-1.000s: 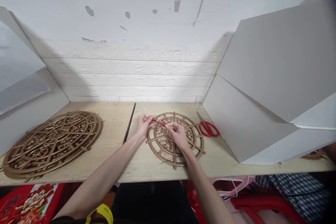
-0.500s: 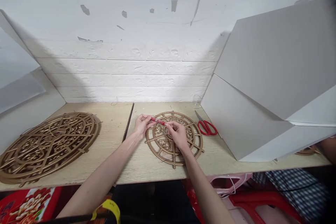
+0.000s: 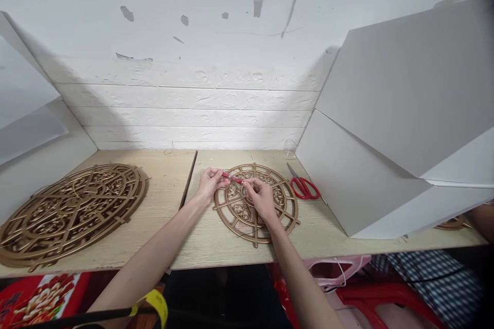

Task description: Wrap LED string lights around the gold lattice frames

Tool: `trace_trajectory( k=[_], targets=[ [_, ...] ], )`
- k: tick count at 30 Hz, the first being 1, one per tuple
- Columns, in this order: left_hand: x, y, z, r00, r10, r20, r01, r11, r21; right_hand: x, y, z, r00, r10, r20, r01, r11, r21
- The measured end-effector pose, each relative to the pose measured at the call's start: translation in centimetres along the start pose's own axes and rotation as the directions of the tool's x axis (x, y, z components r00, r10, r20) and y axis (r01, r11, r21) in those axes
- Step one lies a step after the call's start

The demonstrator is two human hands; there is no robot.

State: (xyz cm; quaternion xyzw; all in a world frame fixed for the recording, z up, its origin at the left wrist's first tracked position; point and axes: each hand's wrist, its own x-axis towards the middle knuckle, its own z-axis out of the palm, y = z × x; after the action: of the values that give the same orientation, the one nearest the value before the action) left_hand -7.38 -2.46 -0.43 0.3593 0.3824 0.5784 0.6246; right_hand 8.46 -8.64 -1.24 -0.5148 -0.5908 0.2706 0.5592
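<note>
A thin red pen-like stick [image 3: 233,178] with a pale band near its middle is held level between my two hands; its exact kind is unclear. My left hand [image 3: 209,183] pinches its left end, and the fingers of my right hand [image 3: 259,194] are closed on the right end. Beneath it lies a round gold-brown openwork panel [image 3: 256,240] with scrolls and spokes, flat on the wooden table [image 3: 204,247]. Part of the panel is covered by my right hand and forearm. Red-handled scissors [image 3: 304,188] rest just right of the panel.
Several similar round panels [image 3: 77,211] are stacked at the left. White boards [image 3: 386,113] stand at both sides, and a white brick-pattern wall [image 3: 216,97] closes the back. Part of another person's arm [image 3: 482,220] shows at the far right. Red stools [image 3: 378,295] are below the table edge.
My hands keep almost the same place and grip on the red stick. The whole view has shifted very slightly.
</note>
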Motion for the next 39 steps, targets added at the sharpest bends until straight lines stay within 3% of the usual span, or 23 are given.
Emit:
trace_trajectory(
  k=[12,17,19,22,24,26,28,31,35,37,39],
  targets=[
    [-0.1,0.7,0.2,1.0,0.031,0.004,-0.031,1.0,-0.006,-0.1,0.0,-0.1,0.999,-0.01,-0.046,0.009,1.0,-0.01],
    [0.7,0.6,-0.4,0.999,-0.003,-0.048,-0.003,0.993,-0.114,0.3,-0.4,-0.7,0.987,0.087,-0.134,-0.047,0.96,0.277],
    [1.0,0.6,-0.6,0.997,-0.03,-0.077,0.017,0.987,-0.159,0.5,-0.7,-1.4,0.973,0.162,-0.164,-0.061,0.866,0.496],
    [1.2,0.6,-0.8,0.993,-0.061,-0.097,0.04,0.978,-0.204,0.9,-0.8,-2.7,0.94,0.272,-0.204,0.0,0.6,0.8],
    [1.1,0.8,-0.7,0.993,-0.075,-0.094,0.053,0.975,-0.217,1.1,-0.6,-3.6,0.92,0.314,-0.236,0.071,0.457,0.887],
    [1.0,0.9,-0.7,0.992,-0.086,-0.089,0.065,0.973,-0.223,1.2,-0.5,-4.2,0.907,0.321,-0.273,0.114,0.437,0.892],
    [1.0,1.0,-0.7,0.991,-0.094,-0.099,0.07,0.972,-0.226,1.0,-0.6,-4.8,0.9,0.305,-0.312,0.112,0.531,0.84],
    [1.0,1.1,-0.9,0.988,-0.097,-0.12,0.067,0.97,-0.234,-0.3,-1.6,-6.4,0.903,0.216,-0.372,0.097,0.74,0.666],
    [1.2,1.0,-1.0,0.988,-0.099,-0.115,0.069,0.969,-0.239,-4.9,-3.7,-9.8,0.947,0.0,-0.322,0.078,0.97,0.23],
    [1.2,1.0,-1.0,0.99,-0.098,-0.104,0.071,0.97,-0.234,-8.2,-4.4,-10.9,0.979,-0.065,-0.194,0.053,0.996,-0.065],
    [1.2,0.9,-1.0,0.992,-0.085,-0.098,0.061,0.972,-0.228,-11.4,-4.7,-10.7,0.983,-0.181,-0.042,0.155,0.925,-0.347]
  ],
)
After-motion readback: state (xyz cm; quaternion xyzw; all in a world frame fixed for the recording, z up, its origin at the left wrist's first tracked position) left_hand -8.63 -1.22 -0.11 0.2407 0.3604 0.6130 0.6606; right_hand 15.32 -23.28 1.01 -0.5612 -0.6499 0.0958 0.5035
